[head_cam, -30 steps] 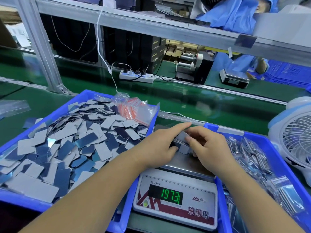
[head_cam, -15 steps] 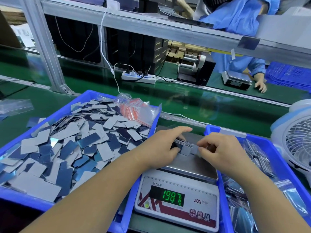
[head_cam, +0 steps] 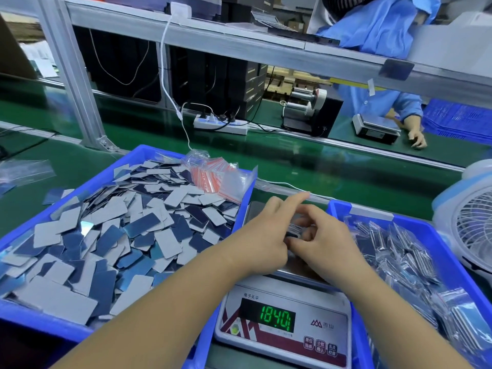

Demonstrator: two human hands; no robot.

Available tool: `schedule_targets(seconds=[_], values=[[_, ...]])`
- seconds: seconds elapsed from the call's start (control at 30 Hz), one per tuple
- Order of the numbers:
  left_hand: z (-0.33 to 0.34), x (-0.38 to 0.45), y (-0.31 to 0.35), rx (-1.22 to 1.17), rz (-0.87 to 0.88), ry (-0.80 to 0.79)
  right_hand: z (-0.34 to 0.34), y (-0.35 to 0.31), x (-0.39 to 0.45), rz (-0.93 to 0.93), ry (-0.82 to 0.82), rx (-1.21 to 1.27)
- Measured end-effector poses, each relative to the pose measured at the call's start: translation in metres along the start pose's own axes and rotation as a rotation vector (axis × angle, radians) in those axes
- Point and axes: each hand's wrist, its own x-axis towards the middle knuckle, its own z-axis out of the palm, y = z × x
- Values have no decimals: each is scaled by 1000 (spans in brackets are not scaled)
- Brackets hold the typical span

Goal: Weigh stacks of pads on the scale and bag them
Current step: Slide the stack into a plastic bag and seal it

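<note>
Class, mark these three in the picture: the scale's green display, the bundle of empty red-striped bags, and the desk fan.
Scale display point(head_cam: 277, 319), head view, on the lit digits.
Bundle of empty bags point(head_cam: 213, 177), head view, on the red-striped middle.
Desk fan point(head_cam: 476, 230), head view, on the white grille.

Grey and dark blue pads point(head_cam: 127, 235), a few shiny teal, heaped in a bright blue left bin point(head_cam: 40, 319). Clear bags point(head_cam: 213, 177) with red-orange strips at its far corner. White scale point(head_cam: 285, 331), green digits on black, dark red band along the front. Clear, silvery packets point(head_cam: 399, 251) in the blue right bin point(head_cam: 343, 209). Green belt point(head_cam: 319, 169) behind. White fan point(head_cam: 468, 225), pale blue trim.
</note>
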Motion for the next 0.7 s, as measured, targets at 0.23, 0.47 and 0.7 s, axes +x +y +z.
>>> schedule_targets(seconds=[0.23, 0.47, 0.7], values=[[3, 7, 2, -362, 8, 56, -6, 0, 0, -2, 89, 9], [13, 6, 1, -306, 78, -46, -2, -4, -4, -71, 41, -172], [-45, 12, -34, -488, -63, 621, -14, 2, -14, -575, 342, -265]])
